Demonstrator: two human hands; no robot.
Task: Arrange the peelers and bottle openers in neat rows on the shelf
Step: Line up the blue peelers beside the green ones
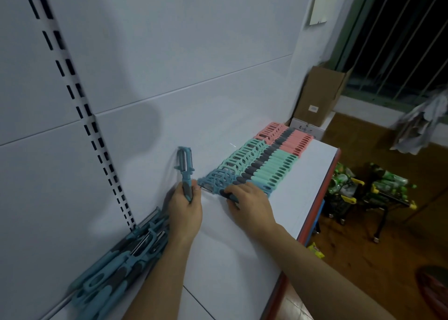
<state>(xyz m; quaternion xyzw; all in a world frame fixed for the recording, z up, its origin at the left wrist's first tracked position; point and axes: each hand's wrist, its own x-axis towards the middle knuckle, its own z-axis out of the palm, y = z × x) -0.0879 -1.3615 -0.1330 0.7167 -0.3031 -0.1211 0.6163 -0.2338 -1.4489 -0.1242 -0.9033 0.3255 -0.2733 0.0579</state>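
- A heap of loose peelers waits nearest on the shelf.
- The left hand clamps one blue peeler upright. The right hand steadies the row, its grip unclear.
- Next, probably: lay the blue peeler flush against the row's end.

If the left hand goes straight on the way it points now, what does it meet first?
Probably the white back panel: the left hand grips a blue peeler that points up toward it, nothing between. The peeler's head would likely touch first; the gap is hard to judge.
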